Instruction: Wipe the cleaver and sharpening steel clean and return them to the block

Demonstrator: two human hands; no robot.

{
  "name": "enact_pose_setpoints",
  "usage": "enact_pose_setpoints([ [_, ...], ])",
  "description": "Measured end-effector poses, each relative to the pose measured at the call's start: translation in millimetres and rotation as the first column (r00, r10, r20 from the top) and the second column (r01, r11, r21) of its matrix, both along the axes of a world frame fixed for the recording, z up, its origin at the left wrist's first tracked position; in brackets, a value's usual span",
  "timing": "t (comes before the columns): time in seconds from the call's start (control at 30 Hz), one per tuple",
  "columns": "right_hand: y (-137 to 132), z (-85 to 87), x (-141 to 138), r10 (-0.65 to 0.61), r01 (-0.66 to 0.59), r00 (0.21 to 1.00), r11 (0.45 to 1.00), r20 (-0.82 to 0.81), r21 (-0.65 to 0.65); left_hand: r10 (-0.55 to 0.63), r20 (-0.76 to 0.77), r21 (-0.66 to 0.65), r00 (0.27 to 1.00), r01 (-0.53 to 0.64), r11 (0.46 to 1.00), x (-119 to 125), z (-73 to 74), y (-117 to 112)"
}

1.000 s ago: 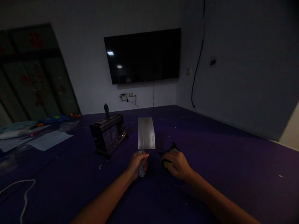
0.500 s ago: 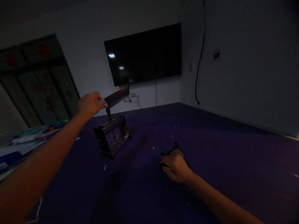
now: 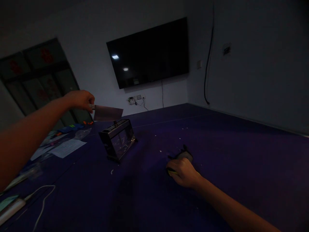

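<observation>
My left hand (image 3: 84,100) is closed around the pale handle of a cleaver (image 3: 108,113), whose broad rectangular blade points right. The blade hangs just above a black box-shaped knife holder (image 3: 117,129) with a see-through side, standing on the purple surface. Part of a dark upright handle at its top shows below the blade; the rest is hidden. To the right, my right hand (image 3: 182,170) is closed on a dark object with a grey patch (image 3: 185,156) and a yellow edge, low at the surface. Its kind is unclear in the dim light.
Small white scraps (image 3: 112,171) dot the purple surface (image 3: 154,199). Papers (image 3: 69,147), clear plastic, a phone-like device (image 3: 12,209) and a white cable (image 3: 44,201) lie at left. A television (image 3: 149,53) hangs on the far wall.
My left hand has moved left and slightly up, and the cleaver blade has swung down from its upward tilt to nearly level. My right hand stays in about the same place.
</observation>
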State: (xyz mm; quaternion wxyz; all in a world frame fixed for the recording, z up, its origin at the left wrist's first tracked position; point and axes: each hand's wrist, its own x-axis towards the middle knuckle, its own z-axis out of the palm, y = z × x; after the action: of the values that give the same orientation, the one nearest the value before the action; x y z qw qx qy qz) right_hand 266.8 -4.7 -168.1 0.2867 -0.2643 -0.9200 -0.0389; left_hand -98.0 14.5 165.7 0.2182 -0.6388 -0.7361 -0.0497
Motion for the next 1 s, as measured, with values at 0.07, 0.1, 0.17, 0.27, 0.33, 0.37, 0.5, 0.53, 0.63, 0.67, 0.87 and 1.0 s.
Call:
enact_pose_setpoints([
  [0.07, -0.4, 0.9, 0.0, 0.003, -0.003, 1.000, 1.000, -0.004, -0.002, 0.018, -0.004, -0.024, 1.000, -0.018, 1.000, -1.2, -2.2, -1.1],
  [0.1, -0.7, 1.1, -0.1, 0.003, -0.003, 1.000, 1.000, -0.006, -0.004, 0.028, 0.001, -0.031, 1.000, -0.027, 0.999, -1.3, -3.2, -1.5],
  [0.17, -0.9, 1.2, -0.3, 0.001, -0.001, 1.000, 1.000, -0.005, -0.006, 0.040, 0.013, -0.046, 0.999, -0.040, 0.998, -0.8, -5.0, -2.1],
  [0.27, -0.6, 0.1, -0.3, -0.009, 0.009, 1.000, 1.000, 0.003, -0.001, 0.046, 0.021, -0.073, 0.999, -0.044, 0.996, 0.1, -7.1, -2.8],
  [0.33, -0.1, -0.8, -0.3, -0.012, 0.011, 1.000, 1.000, 0.002, 0.009, 0.047, 0.035, -0.085, 0.998, -0.044, 0.995, -0.1, -7.7, -3.6],
  [0.37, 0.1, -1.1, -0.2, -0.010, 0.010, 1.000, 1.000, 0.000, 0.013, 0.043, 0.045, -0.084, 0.998, -0.039, 0.996, -0.5, -7.7, -4.1],
  [0.5, -0.3, -0.1, -0.3, 0.006, -0.006, 1.000, 1.000, -0.014, 0.013, 0.030, 0.016, -0.074, 0.999, -0.029, 0.997, -3.0, -5.3, -6.9],
  [0.53, -0.7, 0.6, -0.3, 0.008, -0.008, 1.000, 1.000, -0.017, 0.012, 0.037, -0.014, -0.081, 0.999, -0.038, 0.996, -3.4, -4.4, -7.6],
  [0.63, -2.0, 2.5, -0.3, 0.007, -0.007, 1.000, 1.000, -0.020, 0.005, 0.062, -0.118, -0.126, 0.991, -0.077, 0.989, -3.2, -2.2, -9.0],
  [0.67, -2.2, 2.8, -0.2, 0.007, -0.007, 1.000, 1.000, -0.019, 0.002, 0.063, -0.150, -0.136, 0.987, -0.084, 0.987, -2.6, -1.9, -9.3],
  [0.87, -0.1, 1.3, -0.1, 0.003, -0.003, 1.000, 1.000, -0.005, -0.013, -0.010, -0.290, -0.167, 0.957, -0.040, 0.985, -4.9, -0.9, -5.9],
  [1.0, 0.3, 1.3, -0.7, -0.006, 0.006, 1.000, 1.000, 0.012, -0.027, -0.199, -0.366, -0.109, 0.909, 0.170, 0.979, -21.8, -2.0, 12.1],
])
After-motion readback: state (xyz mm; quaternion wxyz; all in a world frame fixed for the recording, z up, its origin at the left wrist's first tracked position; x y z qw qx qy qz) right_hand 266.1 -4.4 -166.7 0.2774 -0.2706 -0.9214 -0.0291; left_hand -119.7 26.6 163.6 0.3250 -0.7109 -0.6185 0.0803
